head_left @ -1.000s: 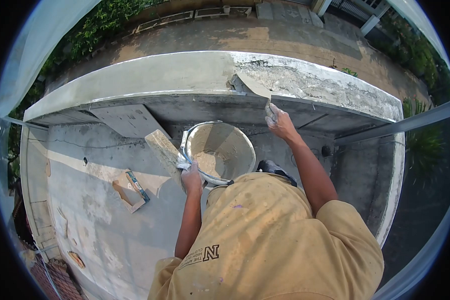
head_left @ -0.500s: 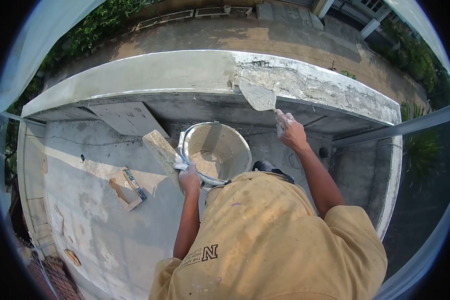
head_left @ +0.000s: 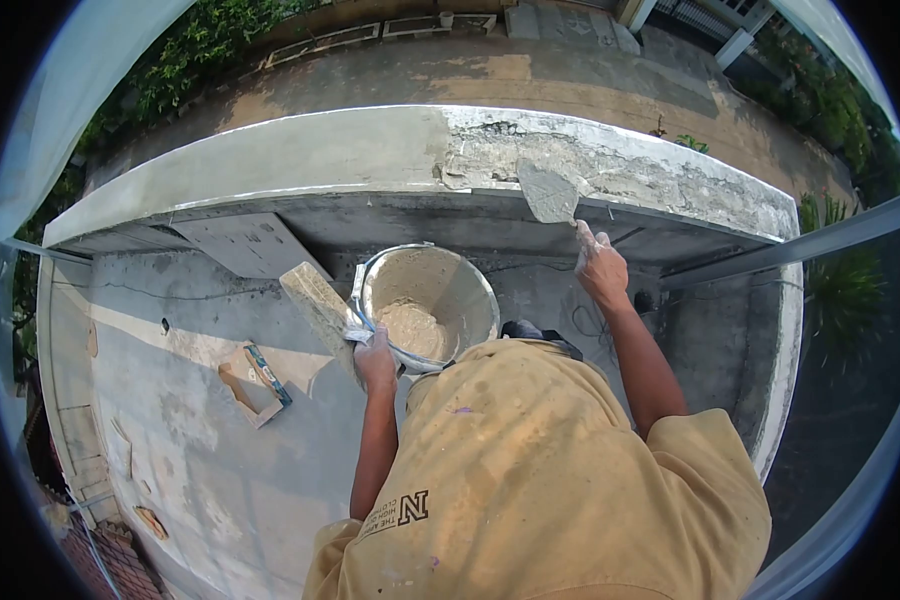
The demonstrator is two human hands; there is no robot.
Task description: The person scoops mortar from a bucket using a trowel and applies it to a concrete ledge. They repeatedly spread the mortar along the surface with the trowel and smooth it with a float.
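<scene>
My right hand (head_left: 600,268) is closed round the handle of a trowel (head_left: 548,194), out over the parapet. The trowel's mortar-smeared blade lies against the inner edge of the parapet's rough, bare top (head_left: 650,165). On the left, my left hand (head_left: 376,362) is wrapped round a mortar-caked plastering float (head_left: 315,305), whose grip is hidden. That hand is right beside the rim of a bucket (head_left: 485,325); whether it also grips the bucket cannot be seen. Wet mortar (head_left: 410,328) covers the bucket's bottom. Smooth grey plaster (head_left: 300,155) coats the parapet's left part.
A flat board (head_left: 245,243) leans against the parapet's inner face. An open cardboard box (head_left: 253,395) lies on the concrete floor (head_left: 200,440). At right, a metal bar (head_left: 780,257) crosses above the side wall. Beyond the parapet is a lower paved yard (head_left: 400,80).
My right hand and the trowel have moved right along the parapet's edge. The left hand keeps its hold on the float; the view has shifted slightly.
</scene>
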